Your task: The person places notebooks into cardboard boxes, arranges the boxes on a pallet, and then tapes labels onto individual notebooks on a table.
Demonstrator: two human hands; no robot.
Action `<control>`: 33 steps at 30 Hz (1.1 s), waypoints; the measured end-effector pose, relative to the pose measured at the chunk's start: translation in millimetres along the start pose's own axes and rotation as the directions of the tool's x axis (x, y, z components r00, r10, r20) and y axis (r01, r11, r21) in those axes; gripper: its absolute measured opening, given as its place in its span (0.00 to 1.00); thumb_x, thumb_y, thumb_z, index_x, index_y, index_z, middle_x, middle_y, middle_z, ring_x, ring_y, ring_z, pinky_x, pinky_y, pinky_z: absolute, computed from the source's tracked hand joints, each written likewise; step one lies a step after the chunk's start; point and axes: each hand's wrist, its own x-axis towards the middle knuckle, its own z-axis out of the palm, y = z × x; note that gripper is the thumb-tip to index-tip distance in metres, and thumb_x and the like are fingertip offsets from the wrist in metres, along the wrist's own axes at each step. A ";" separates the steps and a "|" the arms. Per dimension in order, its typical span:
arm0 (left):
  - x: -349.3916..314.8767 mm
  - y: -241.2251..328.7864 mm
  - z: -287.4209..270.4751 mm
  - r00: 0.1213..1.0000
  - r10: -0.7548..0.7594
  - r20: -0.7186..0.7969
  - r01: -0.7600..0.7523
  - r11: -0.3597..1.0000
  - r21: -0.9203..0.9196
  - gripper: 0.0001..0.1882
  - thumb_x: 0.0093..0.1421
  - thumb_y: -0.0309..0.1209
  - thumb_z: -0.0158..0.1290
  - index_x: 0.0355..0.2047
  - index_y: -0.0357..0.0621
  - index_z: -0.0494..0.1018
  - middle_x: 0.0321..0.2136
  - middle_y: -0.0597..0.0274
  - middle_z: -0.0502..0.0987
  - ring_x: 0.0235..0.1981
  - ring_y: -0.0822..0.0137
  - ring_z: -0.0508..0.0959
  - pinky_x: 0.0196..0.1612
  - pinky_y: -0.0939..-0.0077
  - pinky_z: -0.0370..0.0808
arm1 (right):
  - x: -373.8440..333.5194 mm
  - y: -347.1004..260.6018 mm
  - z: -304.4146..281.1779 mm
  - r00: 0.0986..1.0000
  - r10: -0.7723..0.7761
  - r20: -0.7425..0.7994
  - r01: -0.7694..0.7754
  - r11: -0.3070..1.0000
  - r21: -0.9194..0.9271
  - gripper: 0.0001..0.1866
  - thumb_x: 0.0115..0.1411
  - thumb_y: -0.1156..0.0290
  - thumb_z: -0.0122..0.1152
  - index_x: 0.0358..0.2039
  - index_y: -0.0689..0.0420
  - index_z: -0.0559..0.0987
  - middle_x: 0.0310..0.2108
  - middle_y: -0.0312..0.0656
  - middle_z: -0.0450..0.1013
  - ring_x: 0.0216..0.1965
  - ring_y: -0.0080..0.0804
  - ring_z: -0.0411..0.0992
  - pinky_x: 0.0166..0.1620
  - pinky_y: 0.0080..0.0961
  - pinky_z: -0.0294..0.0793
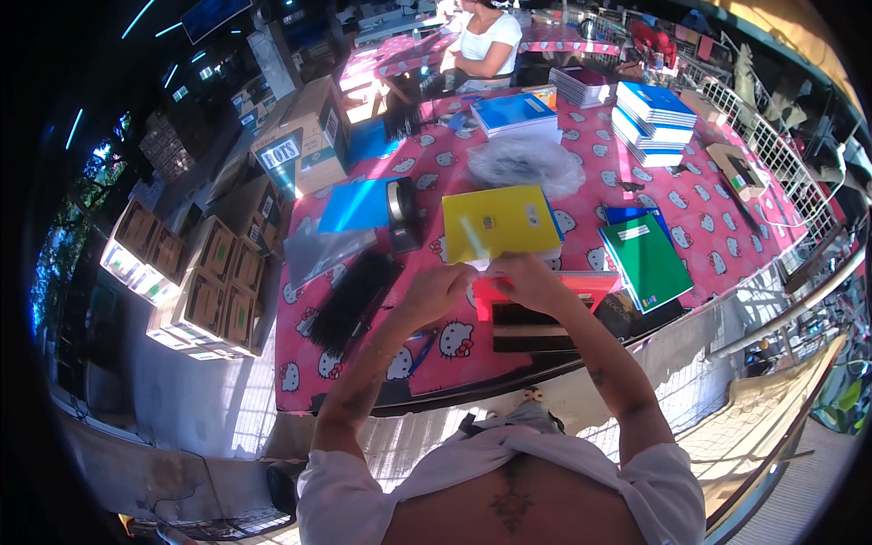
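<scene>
Both hands are close together at the table's near side, just below a yellow notebook lying on a stack. My left hand has its fingers curled in a pinch; what they hold, if anything, is hidden. My right hand is also closed, at the far left edge of a red notebook lying in front of me. Between the fingertips I cannot make out anything clearly. Below the red notebook is a dark, box-like shape. To the right lies a green notebook over a blue one.
A bundle of black strands, a blue pen, a tape roll and blue sheets lie left. Farther back are clear plastic, blue notebook stacks and a carton. A person sits beyond.
</scene>
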 end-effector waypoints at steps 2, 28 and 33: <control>2.6 3.5 4.9 0.991 -0.001 0.131 -0.004 0.999 0.039 0.18 0.60 0.30 0.59 0.51 0.44 0.72 0.35 0.53 0.75 0.33 0.54 0.79 0.34 0.65 0.75 | -3.0 7.2 -0.2 0.993 0.066 0.096 -0.067 0.998 0.005 0.11 0.53 0.72 0.61 0.37 0.56 0.83 0.30 0.48 0.79 0.35 0.50 0.78 0.40 0.43 0.77; -42.0 33.5 83.5 0.981 0.004 -0.195 0.129 0.735 0.666 0.39 0.67 0.54 0.42 0.65 0.30 0.58 0.68 0.41 0.54 0.71 0.42 0.49 0.65 0.34 0.48 | -12.1 4.3 -9.5 0.987 0.157 0.041 -0.144 0.965 -0.221 0.11 0.56 0.68 0.59 0.39 0.50 0.83 0.32 0.46 0.79 0.34 0.47 0.78 0.37 0.44 0.77; -24.7 36.6 80.8 0.994 -0.088 -0.070 0.112 0.711 0.694 0.39 0.68 0.52 0.40 0.66 0.28 0.53 0.69 0.37 0.49 0.72 0.42 0.47 0.66 0.29 0.42 | -11.6 11.7 -10.2 0.973 0.219 0.080 -0.192 0.948 -0.255 0.10 0.56 0.67 0.59 0.38 0.51 0.83 0.31 0.46 0.79 0.33 0.47 0.78 0.37 0.44 0.77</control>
